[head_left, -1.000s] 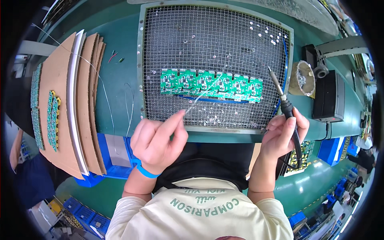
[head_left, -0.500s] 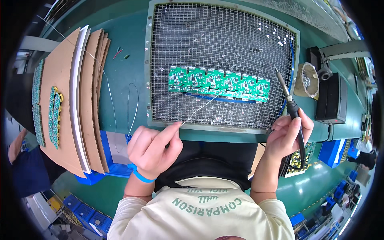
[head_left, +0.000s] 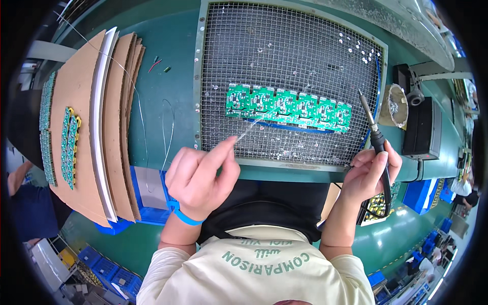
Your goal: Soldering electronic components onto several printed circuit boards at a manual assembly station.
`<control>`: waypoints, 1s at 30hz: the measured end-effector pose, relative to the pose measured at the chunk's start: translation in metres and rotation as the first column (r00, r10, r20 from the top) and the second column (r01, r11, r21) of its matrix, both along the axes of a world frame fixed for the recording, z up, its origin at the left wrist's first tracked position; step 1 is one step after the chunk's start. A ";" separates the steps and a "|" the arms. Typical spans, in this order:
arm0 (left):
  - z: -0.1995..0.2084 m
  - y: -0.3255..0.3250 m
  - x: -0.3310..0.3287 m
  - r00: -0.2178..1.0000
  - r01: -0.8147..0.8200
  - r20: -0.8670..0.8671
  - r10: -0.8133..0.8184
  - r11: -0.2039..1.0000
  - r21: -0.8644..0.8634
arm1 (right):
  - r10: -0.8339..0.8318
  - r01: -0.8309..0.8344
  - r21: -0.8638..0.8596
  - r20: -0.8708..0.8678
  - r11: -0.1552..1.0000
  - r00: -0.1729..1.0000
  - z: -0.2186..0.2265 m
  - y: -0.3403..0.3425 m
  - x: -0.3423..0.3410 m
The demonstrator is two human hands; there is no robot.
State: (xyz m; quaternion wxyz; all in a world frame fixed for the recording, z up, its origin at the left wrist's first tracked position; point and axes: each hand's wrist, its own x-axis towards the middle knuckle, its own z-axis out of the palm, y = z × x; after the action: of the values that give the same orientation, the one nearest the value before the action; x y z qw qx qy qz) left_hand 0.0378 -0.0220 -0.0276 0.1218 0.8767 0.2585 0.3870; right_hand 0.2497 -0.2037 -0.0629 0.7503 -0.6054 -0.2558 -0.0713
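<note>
A strip of joined green circuit boards (head_left: pixel 287 108) lies across a framed wire-mesh tray (head_left: pixel 197 91). Between the thumb and forefinger of my left hand (head_left: pixel 203 178) is a thin silvery solder wire (head_left: pixel 256 123). It slants up from the fingertips, its far end over the middle of the strip; whether it touches the boards I cannot tell. My right hand (head_left: pixel 370 173) is closed round a soldering iron (head_left: pixel 376 136) by its dark grip. The iron's metal tip points up and away, beside the strip's right end and apart from it.
Cardboard sheets (head_left: pixel 84 137) stand at the left with narrow green boards (head_left: pixel 67 147) on them. Loose wire (head_left: pixel 173 127) loops over the green table. Small white pieces (head_left: pixel 363 51) lie at the mesh's far right. Beyond the tray are a round container (head_left: pixel 394 105) and a black box (head_left: pixel 423 127).
My left hand has moved up and right, bringing the wire's end from the strip's near edge over the boards. The whole view has shifted slightly. My right hand still holds the iron.
</note>
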 end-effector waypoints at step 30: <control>-0.010 -0.004 -0.016 0.994 0.089 0.069 -0.088 0.996 -0.025 | 0.244 -0.212 -0.366 0.043 0.906 0.969 0.030 0.017 -0.066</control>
State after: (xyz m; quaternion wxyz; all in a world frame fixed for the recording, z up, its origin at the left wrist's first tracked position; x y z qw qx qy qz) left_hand 0.0216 -0.0256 -0.0378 0.1598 0.8719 0.2206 0.4070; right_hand 0.1834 -0.1871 -0.0328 0.6183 -0.6943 -0.3662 0.0383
